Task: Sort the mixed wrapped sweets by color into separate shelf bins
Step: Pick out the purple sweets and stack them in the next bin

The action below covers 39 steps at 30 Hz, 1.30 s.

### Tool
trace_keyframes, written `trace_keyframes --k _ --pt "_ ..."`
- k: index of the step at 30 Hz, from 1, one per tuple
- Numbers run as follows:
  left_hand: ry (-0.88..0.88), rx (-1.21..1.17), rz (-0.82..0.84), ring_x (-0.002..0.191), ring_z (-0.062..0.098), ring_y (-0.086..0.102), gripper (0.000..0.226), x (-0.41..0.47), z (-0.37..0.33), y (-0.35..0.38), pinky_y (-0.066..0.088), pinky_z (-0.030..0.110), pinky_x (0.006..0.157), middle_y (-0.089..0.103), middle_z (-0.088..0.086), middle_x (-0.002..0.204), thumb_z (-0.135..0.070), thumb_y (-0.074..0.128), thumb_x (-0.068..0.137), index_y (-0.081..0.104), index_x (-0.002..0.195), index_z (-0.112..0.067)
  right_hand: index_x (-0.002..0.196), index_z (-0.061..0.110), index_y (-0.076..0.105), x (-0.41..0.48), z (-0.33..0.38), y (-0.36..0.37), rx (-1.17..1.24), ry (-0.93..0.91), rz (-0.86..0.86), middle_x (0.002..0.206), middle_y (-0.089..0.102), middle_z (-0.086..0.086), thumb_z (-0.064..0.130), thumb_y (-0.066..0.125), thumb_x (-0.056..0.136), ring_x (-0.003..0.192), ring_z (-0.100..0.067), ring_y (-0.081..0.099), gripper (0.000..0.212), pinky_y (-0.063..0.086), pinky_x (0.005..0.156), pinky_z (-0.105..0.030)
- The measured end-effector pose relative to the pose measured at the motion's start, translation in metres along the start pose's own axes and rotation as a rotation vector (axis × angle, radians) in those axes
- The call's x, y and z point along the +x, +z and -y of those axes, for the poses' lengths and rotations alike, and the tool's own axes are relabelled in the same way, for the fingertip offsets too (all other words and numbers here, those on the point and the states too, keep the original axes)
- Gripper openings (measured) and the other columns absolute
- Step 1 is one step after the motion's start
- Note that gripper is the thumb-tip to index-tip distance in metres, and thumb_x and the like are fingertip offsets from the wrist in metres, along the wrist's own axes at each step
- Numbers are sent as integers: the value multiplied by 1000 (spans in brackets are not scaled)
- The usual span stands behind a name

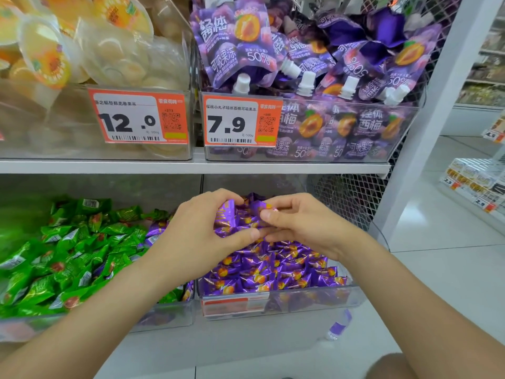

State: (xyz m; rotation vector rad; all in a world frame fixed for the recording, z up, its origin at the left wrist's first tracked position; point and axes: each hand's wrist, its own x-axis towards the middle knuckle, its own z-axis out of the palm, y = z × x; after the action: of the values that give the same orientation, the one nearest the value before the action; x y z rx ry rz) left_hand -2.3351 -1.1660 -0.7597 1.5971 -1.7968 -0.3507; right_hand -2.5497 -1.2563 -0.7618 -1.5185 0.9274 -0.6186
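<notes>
Head view: both arms reach forward to the lower shelf, and the hands meet above the right-hand bin.
Left grip: clenched round a bunch of purple sweets, fingers curled over its top and thumb beneath.
Right grip: thumb and fingertips pinch the same bunch from the other side, with the two thumbs almost touching.
Bunch: held between the hands, just above the pile in the purple bin.
Purple bin: a clear box on the right of the lower shelf, heaped with purple wrappers that show an orange fruit. An orange label sits on its front wall.
Green bin: a clear box just beside the purple bin, on its left, filled with green sweets.
Strays: a few purple wrappers lie among the green ones along that bin's right edge, partly hidden by the left forearm.
Upper shelf: a bin of purple spouted pouches tagged 7.9 stands beside a bin of clear jelly cups tagged 12.0.
</notes>
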Motion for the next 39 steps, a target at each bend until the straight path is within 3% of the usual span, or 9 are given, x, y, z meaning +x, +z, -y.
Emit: trace_keyframes --k 3,7,11,18,22,25,32,35,39 --pt "-47 -58 -55 78 0 62 36 0 -7 3 46 23 74 68 -20 88 -67 71 83 67 107 -41 107 9 79 -3 1 -6 -127 -95 -33 104 76 -23 6 83 86 105 -42 72 21 56 102 -54" --pt "-100 -116 -74 69 10 67 25 4 -14 5 53 27 64 72 -8 71 -59 74 85 74 86 -34 102 12 78 -9 6 11 -204 -224 -20 95 80 -9 3 90 76 92 -36 77 30 63 87 -42" --pt "-155 -152 -57 67 21 66 22 7 -9 5 57 40 68 71 -1 66 -47 81 82 76 80 -26 98 20 78 -6 7 21 -328 -292 -69 93 80 -3 18 99 66 85 -28 78 39 63 84 -49" --pt "-140 -184 3 66 18 64 19 6 -9 0 54 37 67 72 -4 68 -49 86 78 77 82 -34 115 10 76 -8 3 -4 -213 -201 34 102 80 -12 5 80 90 96 -30 77 25 62 88 -36" --pt "-77 76 38 100 16 51 35 2 -9 3 47 39 87 62 -18 93 -58 82 74 67 100 -39 104 27 77 4 -13 -37 -536 -207 -311 89 80 7 24 94 76 74 -14 72 33 60 81 -35" --pt "-86 181 132 107 21 37 45 2 -11 4 40 42 95 49 -12 100 -51 56 78 61 121 -40 92 31 80 10 -26 -52 -741 -178 -475 81 77 14 33 97 69 61 1 63 29 59 79 -31" --pt "-29 243 156 108 20 32 50 3 -1 9 36 40 96 44 -8 111 -15 48 97 52 143 -34 99 28 81 24 -40 -32 -1042 -96 -206 97 70 14 35 95 74 87 -8 62 29 56 89 -33" --pt "31 226 126 106 16 39 49 3 5 10 40 37 96 49 -14 108 -13 56 95 53 138 -36 109 24 79 28 -41 -29 -1062 -55 -137 91 63 14 27 92 79 72 4 55 33 55 85 -30" --pt "52 173 79 98 4 55 35 5 11 11 42 25 88 62 -21 115 -25 73 94 57 122 -39 107 23 74 31 -45 -29 -1091 -87 -154 78 53 18 9 78 90 82 -9 56 22 55 86 -33"
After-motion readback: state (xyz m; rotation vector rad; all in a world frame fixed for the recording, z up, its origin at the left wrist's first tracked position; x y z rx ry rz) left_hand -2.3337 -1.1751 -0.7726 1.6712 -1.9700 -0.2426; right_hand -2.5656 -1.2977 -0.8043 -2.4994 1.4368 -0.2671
